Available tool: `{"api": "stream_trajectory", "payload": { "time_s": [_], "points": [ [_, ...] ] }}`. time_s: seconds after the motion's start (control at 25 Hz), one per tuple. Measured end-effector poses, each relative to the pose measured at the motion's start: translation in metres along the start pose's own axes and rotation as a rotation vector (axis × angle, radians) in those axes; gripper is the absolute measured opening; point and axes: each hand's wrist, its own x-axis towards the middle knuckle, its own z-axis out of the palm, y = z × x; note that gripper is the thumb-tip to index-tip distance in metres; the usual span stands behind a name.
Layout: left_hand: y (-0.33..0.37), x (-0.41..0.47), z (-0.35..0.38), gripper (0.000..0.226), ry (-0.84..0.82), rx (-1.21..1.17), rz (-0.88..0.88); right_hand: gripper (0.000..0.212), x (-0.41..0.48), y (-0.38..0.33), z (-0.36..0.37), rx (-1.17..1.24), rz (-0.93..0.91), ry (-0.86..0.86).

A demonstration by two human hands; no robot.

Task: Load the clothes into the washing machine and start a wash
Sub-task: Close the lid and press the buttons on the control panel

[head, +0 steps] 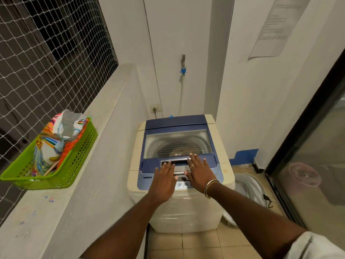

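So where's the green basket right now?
In the head view, the green basket sits on the concrete ledge at left, beside the netting, left of the washing machine.

Washing machine [179,165] lid closed; left hand [164,179] and right hand [198,171] flat, fingers straight, at the lid handle [176,162]; green basket [80,146] on left ledge [74,202].

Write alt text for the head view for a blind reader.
The left hand and right hand lie flat on the front edge of the closed lid of a top-loading washing machine. A green basket holding a colourful bag sits on the ledge to its left.
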Motion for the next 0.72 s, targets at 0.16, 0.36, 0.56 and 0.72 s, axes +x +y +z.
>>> {"api": "stream_trajectory", "payload": {
  "time_s": [0.16, 0.36, 0.56, 0.72],
  "points": [
    [0.029, -0.021, 0.006, 0.059, 0.023, -0.040, -0.064, 0.063, -0.033, 0.007, 0.004, 0.015, -0.056, 0.023],
    [0.053, -0.047, 0.004, 0.059, -0.018, 0.014, -0.090, 0.072, -0.062, 0.007, 0.007, 0.001, -0.069, 0.016],
    [0.054, -0.050, -0.005, 0.058, -0.002, 0.019, -0.085, 0.066, -0.068, 0.000, 0.000, -0.012, -0.052, 0.012],
    [0.055, -0.057, -0.004, 0.059, -0.007, 0.026, -0.066, 0.066, -0.074, -0.004, 0.001, -0.012, -0.051, 0.003]
  ]
}}
